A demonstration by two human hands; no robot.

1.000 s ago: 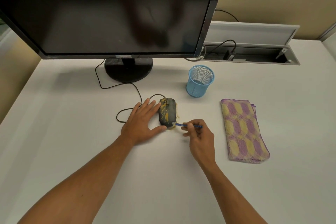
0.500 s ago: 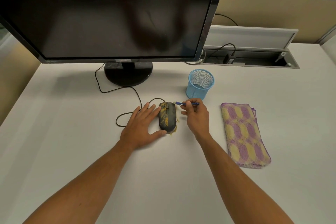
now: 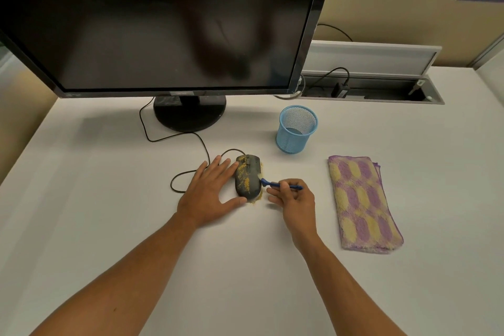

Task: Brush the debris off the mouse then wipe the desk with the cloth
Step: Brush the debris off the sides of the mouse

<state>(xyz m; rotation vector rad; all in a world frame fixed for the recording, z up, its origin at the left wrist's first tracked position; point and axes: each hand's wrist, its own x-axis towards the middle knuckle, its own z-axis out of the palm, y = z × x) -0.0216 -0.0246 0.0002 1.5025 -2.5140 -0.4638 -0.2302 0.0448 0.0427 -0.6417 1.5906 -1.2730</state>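
The mouse [image 3: 247, 176] lies near the middle of the desk [image 3: 109, 226], its long axis running near to far, with yellow debris [image 3: 242, 180] mostly on its left half and some spilled along its right edge. The left hand [image 3: 210, 194] rests flat beside it, fingers straight and spread, thumb touching its near end. The right hand [image 3: 296, 198] pinches a small blue brush [image 3: 281, 185], bristle end touching the mouse's right side. The debris sits on the side away from the brush, so the strokes probably must reach across the top. The folded cloth [image 3: 362, 202] lies untouched to the right, closer to the right hand
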